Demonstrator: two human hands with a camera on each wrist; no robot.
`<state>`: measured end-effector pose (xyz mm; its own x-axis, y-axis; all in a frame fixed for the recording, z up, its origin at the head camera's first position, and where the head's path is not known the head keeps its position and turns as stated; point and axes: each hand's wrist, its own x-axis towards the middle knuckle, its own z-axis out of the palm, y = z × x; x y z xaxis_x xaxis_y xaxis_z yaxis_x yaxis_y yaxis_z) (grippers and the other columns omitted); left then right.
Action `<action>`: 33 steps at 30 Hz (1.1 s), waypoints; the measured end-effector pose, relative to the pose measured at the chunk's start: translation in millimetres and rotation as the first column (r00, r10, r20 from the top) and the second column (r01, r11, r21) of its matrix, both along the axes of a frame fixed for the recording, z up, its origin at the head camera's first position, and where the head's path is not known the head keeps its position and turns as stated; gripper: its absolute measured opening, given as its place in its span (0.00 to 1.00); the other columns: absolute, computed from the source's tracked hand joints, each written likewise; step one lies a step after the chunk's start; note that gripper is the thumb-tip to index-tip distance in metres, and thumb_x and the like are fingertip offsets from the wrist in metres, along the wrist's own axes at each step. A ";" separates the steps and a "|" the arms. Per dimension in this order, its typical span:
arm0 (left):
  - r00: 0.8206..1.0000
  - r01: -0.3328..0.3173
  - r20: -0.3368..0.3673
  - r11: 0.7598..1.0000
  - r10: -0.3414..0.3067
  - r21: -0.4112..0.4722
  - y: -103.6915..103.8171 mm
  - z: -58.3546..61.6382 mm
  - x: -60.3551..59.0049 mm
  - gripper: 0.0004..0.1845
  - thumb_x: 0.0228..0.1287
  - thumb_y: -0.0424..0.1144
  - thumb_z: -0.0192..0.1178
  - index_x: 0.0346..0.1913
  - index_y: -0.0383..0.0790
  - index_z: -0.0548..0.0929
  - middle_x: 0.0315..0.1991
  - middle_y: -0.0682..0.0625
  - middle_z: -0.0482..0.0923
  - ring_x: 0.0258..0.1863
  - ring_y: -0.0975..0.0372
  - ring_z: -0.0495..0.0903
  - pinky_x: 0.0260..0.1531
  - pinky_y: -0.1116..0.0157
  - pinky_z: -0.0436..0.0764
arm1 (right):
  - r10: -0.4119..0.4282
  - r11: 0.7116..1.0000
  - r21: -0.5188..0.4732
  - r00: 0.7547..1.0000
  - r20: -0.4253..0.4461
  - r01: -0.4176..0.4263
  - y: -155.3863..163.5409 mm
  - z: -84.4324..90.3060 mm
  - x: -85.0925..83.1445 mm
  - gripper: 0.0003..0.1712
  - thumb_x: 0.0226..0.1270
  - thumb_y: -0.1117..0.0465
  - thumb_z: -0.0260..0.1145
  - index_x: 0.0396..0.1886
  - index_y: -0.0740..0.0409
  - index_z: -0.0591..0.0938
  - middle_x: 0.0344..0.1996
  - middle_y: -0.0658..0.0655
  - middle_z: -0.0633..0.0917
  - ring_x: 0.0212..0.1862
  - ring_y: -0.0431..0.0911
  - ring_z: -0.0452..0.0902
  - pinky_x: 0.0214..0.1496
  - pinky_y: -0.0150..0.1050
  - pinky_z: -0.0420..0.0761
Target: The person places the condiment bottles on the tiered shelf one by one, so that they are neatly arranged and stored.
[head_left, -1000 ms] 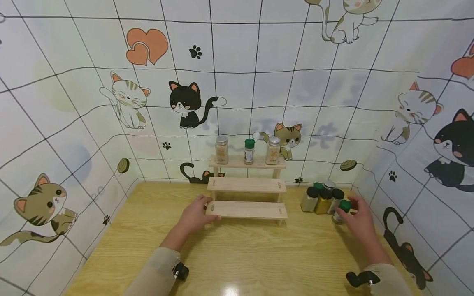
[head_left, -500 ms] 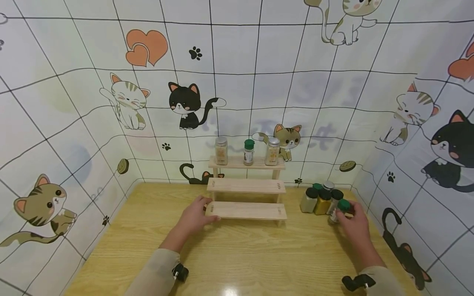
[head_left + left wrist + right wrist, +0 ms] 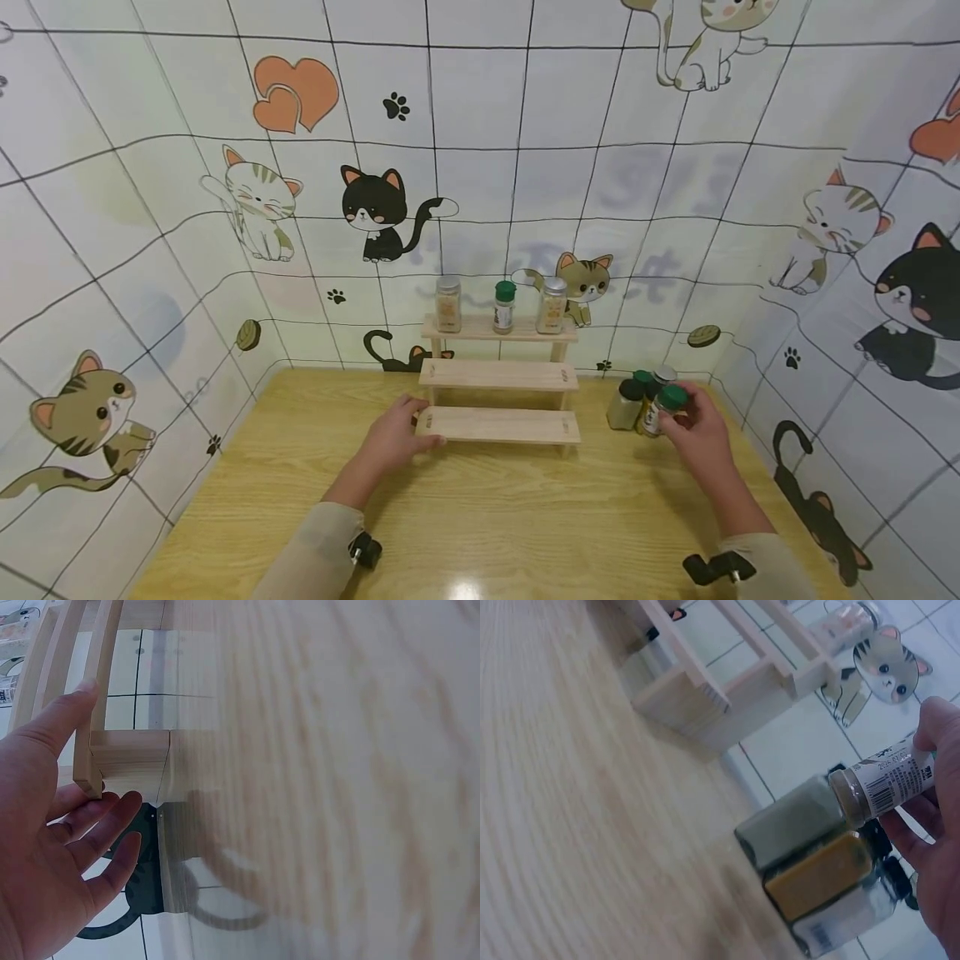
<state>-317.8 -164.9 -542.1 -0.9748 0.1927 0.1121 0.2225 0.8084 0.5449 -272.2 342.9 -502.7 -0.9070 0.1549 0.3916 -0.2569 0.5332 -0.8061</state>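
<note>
In the head view a three-tier wooden rack (image 3: pixel 498 426) stands on the table. My left hand (image 3: pixel 392 433) grips the left end of its lowest tier; in the left wrist view the thumb lies along the board (image 3: pixel 96 712) and the fingers reach round its end. My right hand (image 3: pixel 703 437) holds a green-capped spice jar (image 3: pixel 891 780) by its upper part, clear of the table. Its label and light brown contents show in the right wrist view. Behind and below it is a cluster of jars, among them a black-capped jar (image 3: pixel 626 406) and a yellow-filled jar (image 3: pixel 821 874).
On the top tier stand two silver-capped jars, a left one (image 3: pixel 448 305) and a right one (image 3: pixel 552 307), with a green-capped jar (image 3: pixel 505 307) between them. A cat-patterned wall covering (image 3: pixel 480 192) rises behind and beside the wooden table (image 3: pixel 480 517).
My right hand has taken hold of the green-capped spice jar, lifted it off the table and moved it left, in front of the other jars. The left hand stays on the rack.
</note>
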 end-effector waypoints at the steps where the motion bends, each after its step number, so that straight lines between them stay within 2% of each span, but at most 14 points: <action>1: 1.000 0.001 -0.001 1.000 -0.001 0.001 0.1 0.2 0.0 0.46 0.50 0.68 0.73 0.68 0.45 0.77 0.62 0.50 0.73 0.51 0.57 0.80 0.50 0.51 0.79 | 0.015 1.000 -0.004 1.000 -0.008 -0.015 -5.2 6.3 1.3 0.29 0.69 0.68 0.65 0.69 0.60 0.70 0.55 0.62 0.80 0.46 0.32 0.78 0.41 0.24 0.79; 5: 1.000 -0.002 0.003 1.000 0.002 0.001 0.4 0.2 -0.2 0.46 0.50 0.68 0.73 0.68 0.45 0.77 0.61 0.51 0.73 0.51 0.57 0.79 0.51 0.51 0.79 | 0.074 0.997 0.007 0.996 -0.046 -0.074 -26.2 32.9 6.9 0.30 0.68 0.72 0.65 0.68 0.65 0.70 0.56 0.65 0.80 0.51 0.33 0.76 0.47 0.22 0.76; 8: 1.000 -0.005 0.007 1.000 0.005 -0.003 0.3 -0.4 -0.8 0.46 0.50 0.68 0.73 0.68 0.45 0.76 0.60 0.52 0.73 0.50 0.58 0.79 0.50 0.52 0.79 | 0.122 0.992 0.025 0.991 -0.055 -0.121 -38.7 47.7 6.6 0.30 0.68 0.72 0.65 0.68 0.65 0.70 0.55 0.65 0.80 0.52 0.37 0.77 0.47 0.23 0.77; 12: 1.000 -0.002 0.001 1.000 0.002 0.002 -0.1 -0.8 -1.6 0.46 0.50 0.68 0.73 0.68 0.45 0.76 0.62 0.51 0.73 0.53 0.56 0.79 0.52 0.50 0.79 | 0.203 0.979 0.025 0.978 -0.039 -0.202 -52.0 59.9 0.2 0.30 0.69 0.71 0.65 0.70 0.62 0.69 0.56 0.64 0.80 0.53 0.43 0.79 0.49 0.25 0.78; 15: 1.000 -0.001 -0.001 1.000 0.001 0.001 -0.7 -1.6 -2.4 0.46 0.51 0.68 0.72 0.69 0.45 0.76 0.64 0.49 0.72 0.58 0.53 0.78 0.55 0.48 0.78 | 0.278 0.961 0.012 0.960 -0.030 -0.278 -62.6 67.3 -6.5 0.31 0.71 0.70 0.65 0.71 0.61 0.68 0.58 0.65 0.79 0.56 0.46 0.79 0.51 0.26 0.78; 21: 1.000 0.001 0.005 1.000 -0.001 -0.003 -0.8 -2.4 -1.7 0.47 0.50 0.69 0.72 0.69 0.45 0.76 0.66 0.48 0.71 0.62 0.50 0.76 0.58 0.47 0.76 | 0.374 0.927 0.021 0.927 -0.025 -0.374 -88.1 82.9 -20.9 0.30 0.70 0.69 0.65 0.70 0.60 0.69 0.57 0.63 0.81 0.56 0.48 0.80 0.53 0.29 0.79; 24: 1.000 -0.002 0.003 1.000 0.002 0.000 -0.1 -1.4 -0.3 0.46 0.51 0.68 0.72 0.69 0.45 0.76 0.65 0.48 0.72 0.60 0.51 0.77 0.57 0.47 0.77 | 0.419 0.908 0.014 0.908 -0.026 -0.418 -99.3 86.6 -32.0 0.30 0.71 0.69 0.65 0.70 0.61 0.69 0.56 0.63 0.82 0.56 0.52 0.80 0.53 0.31 0.79; 27: 1.000 -0.005 0.004 1.000 0.005 -0.010 0.3 -0.6 0.4 0.46 0.51 0.68 0.72 0.69 0.46 0.76 0.65 0.49 0.72 0.59 0.53 0.77 0.56 0.48 0.77 | 0.463 0.886 0.005 0.886 -0.034 -0.463 -107.3 81.9 -49.2 0.30 0.71 0.69 0.65 0.71 0.61 0.69 0.57 0.62 0.81 0.57 0.55 0.79 0.54 0.34 0.79; 33: 1.000 -0.001 0.004 1.000 0.001 -0.012 0.5 -1.1 0.3 0.46 0.51 0.68 0.72 0.69 0.45 0.76 0.63 0.49 0.73 0.58 0.53 0.77 0.55 0.49 0.77 | 0.523 0.852 0.002 0.851 -0.037 -0.523 -125.6 75.1 -75.3 0.29 0.72 0.64 0.66 0.70 0.52 0.70 0.57 0.57 0.82 0.58 0.53 0.80 0.57 0.40 0.80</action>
